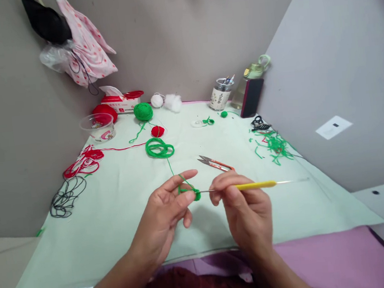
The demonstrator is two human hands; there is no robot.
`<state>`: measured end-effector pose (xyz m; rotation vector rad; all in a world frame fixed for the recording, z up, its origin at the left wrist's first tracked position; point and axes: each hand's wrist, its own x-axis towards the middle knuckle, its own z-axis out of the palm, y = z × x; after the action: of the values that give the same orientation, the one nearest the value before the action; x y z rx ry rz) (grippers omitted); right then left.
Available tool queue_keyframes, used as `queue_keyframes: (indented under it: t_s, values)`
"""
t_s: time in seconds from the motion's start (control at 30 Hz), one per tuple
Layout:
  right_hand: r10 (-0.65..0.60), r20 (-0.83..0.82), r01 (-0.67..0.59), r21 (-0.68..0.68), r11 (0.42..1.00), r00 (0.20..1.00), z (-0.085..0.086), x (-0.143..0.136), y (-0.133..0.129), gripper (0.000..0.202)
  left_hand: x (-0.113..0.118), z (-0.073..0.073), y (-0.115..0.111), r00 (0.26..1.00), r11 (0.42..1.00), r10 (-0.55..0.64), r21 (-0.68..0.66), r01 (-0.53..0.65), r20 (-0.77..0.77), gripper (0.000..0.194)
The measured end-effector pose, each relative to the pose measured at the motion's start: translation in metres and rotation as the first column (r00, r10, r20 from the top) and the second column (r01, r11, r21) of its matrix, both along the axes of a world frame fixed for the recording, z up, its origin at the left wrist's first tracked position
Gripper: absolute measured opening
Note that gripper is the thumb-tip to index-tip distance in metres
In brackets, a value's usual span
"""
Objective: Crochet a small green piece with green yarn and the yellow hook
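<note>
Between thumb and fingers, my left hand (166, 209) pinches a small green crochet piece (197, 194). Green yarn (170, 166) runs from a loose coil (159, 148) on the table down over the raised index finger of that hand. My right hand (245, 205) is closed around a crochet hook (257, 185) with a yellow handle and metal ends. The hook's left tip meets the green piece; whether it passes through a loop is too small to tell. Beyond my right hand lies a pair of thread snips (216, 163) with orange handles.
Along the back stand a green yarn ball (143, 111), a tissue box (123, 103), a plastic tub (98, 128), a pen cup (221, 94), a bottle (242, 89) and a phone (252, 98). Red yarn (85, 161) and black cord (67, 197) lie left, green scraps (277, 146) right.
</note>
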<state>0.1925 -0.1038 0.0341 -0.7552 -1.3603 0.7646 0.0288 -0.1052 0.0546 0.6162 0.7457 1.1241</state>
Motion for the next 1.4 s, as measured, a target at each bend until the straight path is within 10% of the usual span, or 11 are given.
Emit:
queue_keyframes:
  t_s: [0.13, 0.33, 0.57, 1.4]
  values:
    - [0.014, 0.059, -0.016, 0.037, 0.999, 0.998, 0.001, -0.005, 0.002, 0.02, 0.004, -0.002, -0.002, 0.995, 0.996, 0.046, 0.083, -0.038, -0.092, 0.04]
    - [-0.281, 0.394, 0.18, 0.274, 0.945, 0.875, -0.006, -0.004, -0.007, 0.027, 0.007, -0.004, -0.001, 1.0, 0.999, -0.007, -0.045, 0.007, 0.003, 0.039]
    - [-0.032, 0.003, 0.032, -0.011, 0.999, 0.999, 0.0, 0.001, 0.002, 0.02, 0.004, -0.004, 0.003, 1.0, 0.999, 0.027, -0.043, -0.026, 0.005, 0.027]
    - [0.135, -0.253, -0.191, -0.212, 0.958, 0.958, 0.0, 0.0, 0.008, 0.024, -0.004, -0.004, -0.001, 0.957, 0.98, 0.068, 0.199, -0.012, -0.282, 0.028]
